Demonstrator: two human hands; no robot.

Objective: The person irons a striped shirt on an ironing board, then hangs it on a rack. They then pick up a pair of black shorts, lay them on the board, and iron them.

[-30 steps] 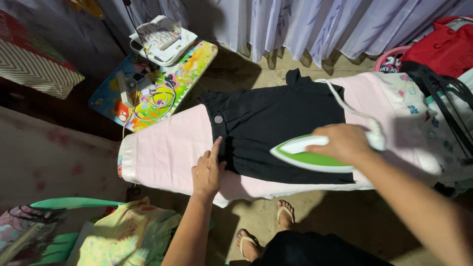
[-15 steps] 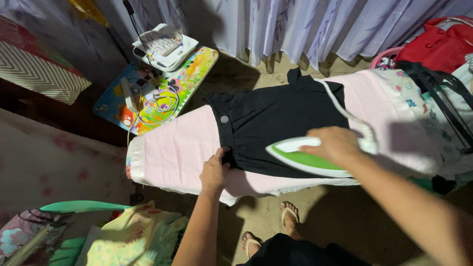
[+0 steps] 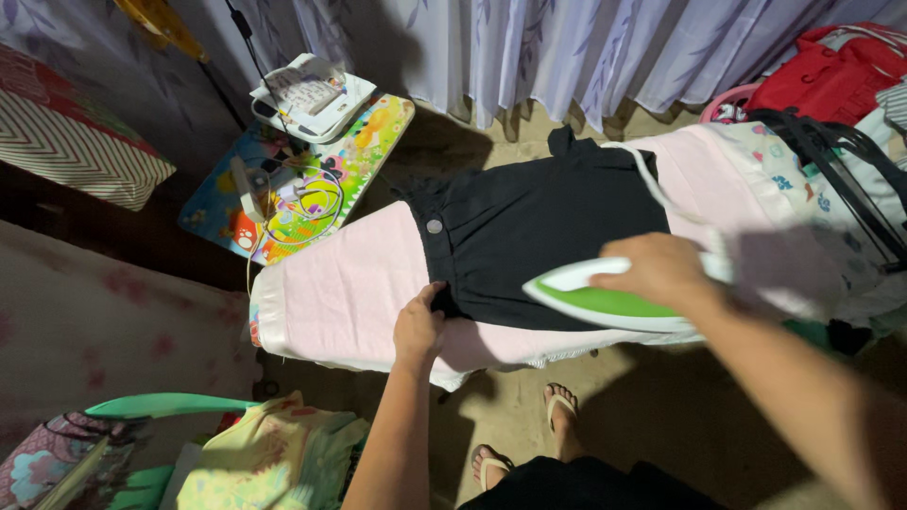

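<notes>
A black garment (image 3: 534, 231) with a grey button lies flat across a pink-covered ironing board (image 3: 340, 283). My left hand (image 3: 419, 326) pinches the garment's near left edge at the waistband. My right hand (image 3: 661, 269) grips the handle of a green and white iron (image 3: 605, 302), which rests on the garment's near right part. The iron's white cord (image 3: 661, 198) runs back over the cloth.
A colourful small table (image 3: 312, 170) with cables and a white device stands at the back left. Curtains (image 3: 529, 47) hang behind. Red cloth and black straps (image 3: 841, 142) pile at the right. A yellow-green cloth (image 3: 274, 453) lies near my feet (image 3: 557, 406).
My left hand went from lying flat on the board to gripping the garment's edge. The iron stayed on the near right part, shifting slightly.
</notes>
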